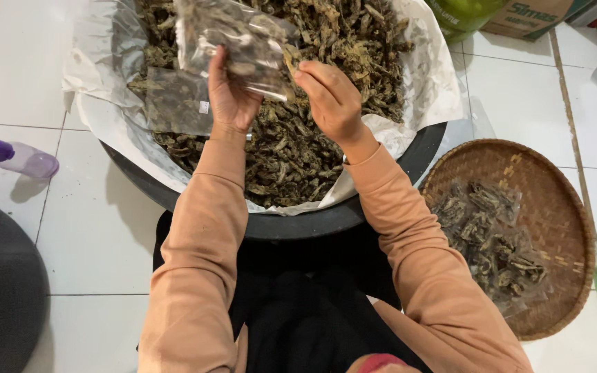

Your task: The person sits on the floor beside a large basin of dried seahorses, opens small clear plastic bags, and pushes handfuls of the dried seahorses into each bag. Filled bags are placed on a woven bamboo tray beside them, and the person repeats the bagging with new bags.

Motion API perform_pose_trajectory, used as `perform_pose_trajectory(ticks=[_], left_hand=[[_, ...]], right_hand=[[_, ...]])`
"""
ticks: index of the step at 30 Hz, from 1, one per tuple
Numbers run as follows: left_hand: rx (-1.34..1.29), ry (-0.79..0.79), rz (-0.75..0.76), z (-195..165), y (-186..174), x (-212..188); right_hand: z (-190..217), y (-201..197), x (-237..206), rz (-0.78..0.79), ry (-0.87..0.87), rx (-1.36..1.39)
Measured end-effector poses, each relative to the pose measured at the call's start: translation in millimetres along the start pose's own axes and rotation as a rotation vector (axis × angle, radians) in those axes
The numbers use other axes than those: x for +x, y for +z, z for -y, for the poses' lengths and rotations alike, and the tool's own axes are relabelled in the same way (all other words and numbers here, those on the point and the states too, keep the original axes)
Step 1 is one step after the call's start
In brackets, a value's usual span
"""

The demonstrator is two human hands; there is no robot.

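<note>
Clear plastic bag (236,41), partly filled with dark dried brownish-green pieces, is held up above the middle of the big round black basin (291,224). In the head view the left hand (229,97) grasps this bag from below, fingers curled round its lower edge, so the hand is clenched on it. The right hand (332,102) is raised just beside the bag's right edge, its fingertips pinched together on a dried piece (290,62) at the bag's mouth; whether they also touch the plastic cannot be told.

The basin is lined with crumpled white paper (430,83) and heaped with a mass of dried, shrivelled snack pieces (291,152). A second small clear bag (174,103), flat, lies on the heap just left of the left hand.

To the right, on the white tiled floor (91,228), rests a round woven brown basket tray (554,200) holding filled clear bags of the same dried pieces (492,242). At the far left lies a clear bottle with a purple cap (15,157) on its side. Both arms wear peach-coloured long sleeves (195,262).
</note>
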State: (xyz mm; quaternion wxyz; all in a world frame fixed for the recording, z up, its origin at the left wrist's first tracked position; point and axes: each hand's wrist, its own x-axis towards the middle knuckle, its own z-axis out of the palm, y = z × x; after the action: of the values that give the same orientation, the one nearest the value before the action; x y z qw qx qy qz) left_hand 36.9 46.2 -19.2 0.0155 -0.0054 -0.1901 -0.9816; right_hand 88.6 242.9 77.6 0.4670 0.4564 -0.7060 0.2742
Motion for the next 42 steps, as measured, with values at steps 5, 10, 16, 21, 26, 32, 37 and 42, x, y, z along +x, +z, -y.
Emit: perform_pose_trajectory(ticks=[5,10,16,21,26,32,37,42], left_hand=[[-0.01,-0.164,0.194,5,11,-10],[0.037,-0.197,0.178,-7,11,-9],[0.2,-0.35,0.284,7,13,-11],[1.334,0.051,0.22,6,12,-12],[2.413,0.394,-0.067,4,-21,-20],[2.679,0.512,-0.177,33,-78,1],[2.673,0.556,-0.294,15,-76,8],[2.984,-0.012,-0.254,16,-51,-2]], right_hand=[[-3,8,-5,0.066,0.134,0.059],[-7,11,-6,0.284,0.321,0.291],[-19,-5,-9,0.416,0.402,0.409],[-33,-66,-52,0.287,0.585,-0.077],[-30,-215,-175,-0.004,1.048,-0.58],[17,-343,-327,0.055,1.53,-1.124],[33,-369,-368,-0.459,1.548,-1.043],[11,-356,-352,0.093,1.665,-1.401]])
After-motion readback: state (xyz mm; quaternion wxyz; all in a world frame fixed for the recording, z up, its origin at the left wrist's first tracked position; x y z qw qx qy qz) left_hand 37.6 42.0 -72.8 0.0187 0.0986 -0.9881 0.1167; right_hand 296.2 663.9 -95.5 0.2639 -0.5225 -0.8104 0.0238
